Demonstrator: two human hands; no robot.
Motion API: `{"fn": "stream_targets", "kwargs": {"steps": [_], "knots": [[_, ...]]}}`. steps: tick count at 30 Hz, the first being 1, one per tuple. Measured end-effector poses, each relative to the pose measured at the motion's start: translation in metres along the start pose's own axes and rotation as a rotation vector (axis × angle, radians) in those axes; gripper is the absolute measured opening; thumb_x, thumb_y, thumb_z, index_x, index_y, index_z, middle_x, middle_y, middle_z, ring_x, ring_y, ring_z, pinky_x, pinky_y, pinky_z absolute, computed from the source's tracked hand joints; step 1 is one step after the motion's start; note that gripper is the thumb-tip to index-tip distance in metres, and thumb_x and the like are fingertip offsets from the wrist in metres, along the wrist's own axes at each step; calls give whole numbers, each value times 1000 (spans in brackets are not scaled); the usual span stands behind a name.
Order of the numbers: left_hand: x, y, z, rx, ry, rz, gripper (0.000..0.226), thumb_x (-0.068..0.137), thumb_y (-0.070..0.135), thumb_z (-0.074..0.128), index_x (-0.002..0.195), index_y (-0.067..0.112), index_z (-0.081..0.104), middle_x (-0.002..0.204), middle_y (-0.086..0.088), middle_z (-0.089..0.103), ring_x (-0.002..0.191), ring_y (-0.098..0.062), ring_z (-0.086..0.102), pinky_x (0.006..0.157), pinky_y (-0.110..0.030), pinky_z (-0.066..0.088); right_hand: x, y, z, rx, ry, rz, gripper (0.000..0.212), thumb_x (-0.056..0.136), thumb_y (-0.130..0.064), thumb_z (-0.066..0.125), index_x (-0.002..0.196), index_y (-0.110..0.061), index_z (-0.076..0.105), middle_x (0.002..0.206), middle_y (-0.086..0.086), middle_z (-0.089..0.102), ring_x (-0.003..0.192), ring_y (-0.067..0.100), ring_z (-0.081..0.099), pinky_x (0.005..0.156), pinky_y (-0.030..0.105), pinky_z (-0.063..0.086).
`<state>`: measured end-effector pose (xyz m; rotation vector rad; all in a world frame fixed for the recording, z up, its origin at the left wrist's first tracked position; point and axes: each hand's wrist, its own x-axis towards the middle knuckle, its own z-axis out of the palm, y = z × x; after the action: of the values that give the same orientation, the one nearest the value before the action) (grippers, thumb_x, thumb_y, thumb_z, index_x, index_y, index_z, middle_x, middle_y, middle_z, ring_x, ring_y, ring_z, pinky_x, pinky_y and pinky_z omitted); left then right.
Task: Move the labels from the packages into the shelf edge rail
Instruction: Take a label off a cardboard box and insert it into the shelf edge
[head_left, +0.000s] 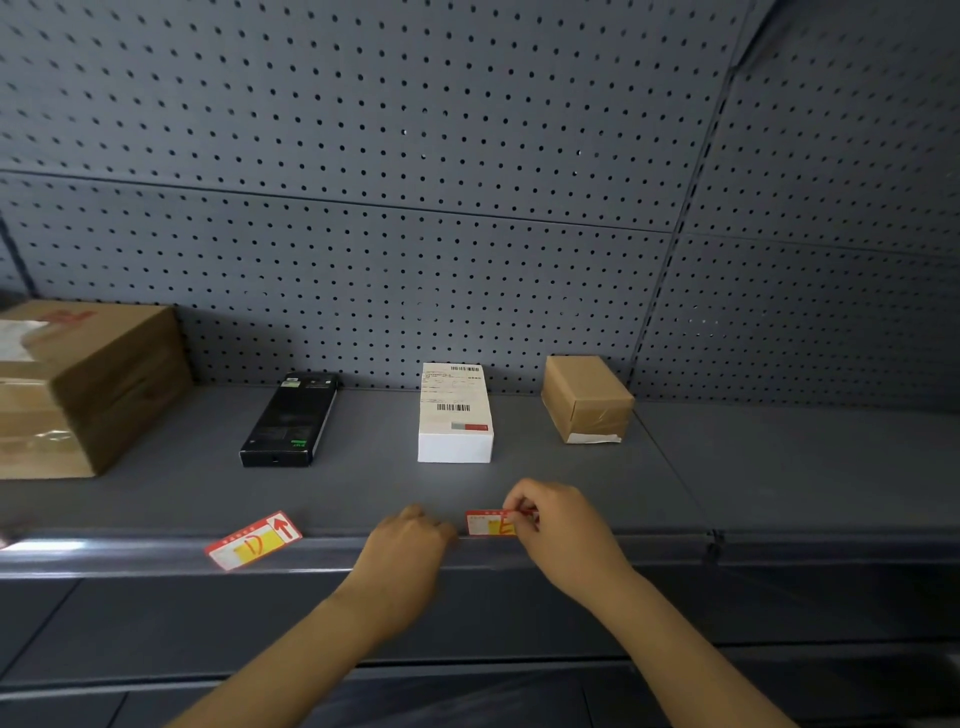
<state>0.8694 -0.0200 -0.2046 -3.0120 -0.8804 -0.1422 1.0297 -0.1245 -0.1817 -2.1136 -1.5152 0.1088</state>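
A red-and-yellow label marked E (488, 524) stands at the front edge of the grey shelf, right at the shelf edge rail (649, 552). My right hand (558, 530) pinches its right end. My left hand (410, 540) rests with curled fingers on the rail just left of the label; what its fingertips do is hidden. A second label marked D with a red arrow (254, 540) lies tilted over the rail further left. Behind stand a black box (288, 418), a white box with barcodes (454, 413) and a small brown parcel (587, 397).
A large brown carton (88, 384) sits at the shelf's far left. A grey pegboard wall (415, 208) backs the shelf. A vertical upright (675, 249) divides it from the neighbouring bay at right. A lower shelf edge (467, 670) runs below my arms.
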Motion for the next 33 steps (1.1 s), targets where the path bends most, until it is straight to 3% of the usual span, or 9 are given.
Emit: {"fn": "stream_targets", "kwargs": {"steps": [7, 16, 26, 33], "knots": [[-2, 10, 4, 124, -49, -23, 39, 90, 7, 52, 128, 12, 46, 130, -10, 52, 119, -26, 47, 99, -36, 41, 0, 1, 4, -41, -6, -25, 4, 93, -22, 57, 93, -22, 61, 97, -3, 67, 83, 7, 61, 65, 13, 47], [-2, 14, 6, 70, -47, -66, 44, 90, 8, 53, 132, 13, 42, 130, -10, 46, 119, -26, 45, 100, -36, 41, -1, 0, 4, -35, 38, -55, 3, 92, -22, 58, 93, -22, 61, 95, -4, 66, 82, 8, 59, 68, 19, 50], [-8, 7, 0, -33, -30, -44, 45, 90, 0, 48, 131, 15, 46, 126, -6, 50, 111, -23, 52, 92, -33, 45, 5, -8, 7, -9, 12, -156, 7, 94, -19, 55, 93, -20, 62, 95, -3, 64, 84, 11, 58, 74, 31, 53], [-11, 5, 1, -55, -44, -31, 46, 89, 0, 48, 131, 16, 48, 128, -7, 47, 116, -24, 49, 93, -35, 46, 6, -8, 16, -39, -10, -198, 11, 94, -17, 53, 94, -18, 63, 99, -2, 59, 90, 10, 51, 76, 23, 46]]}}
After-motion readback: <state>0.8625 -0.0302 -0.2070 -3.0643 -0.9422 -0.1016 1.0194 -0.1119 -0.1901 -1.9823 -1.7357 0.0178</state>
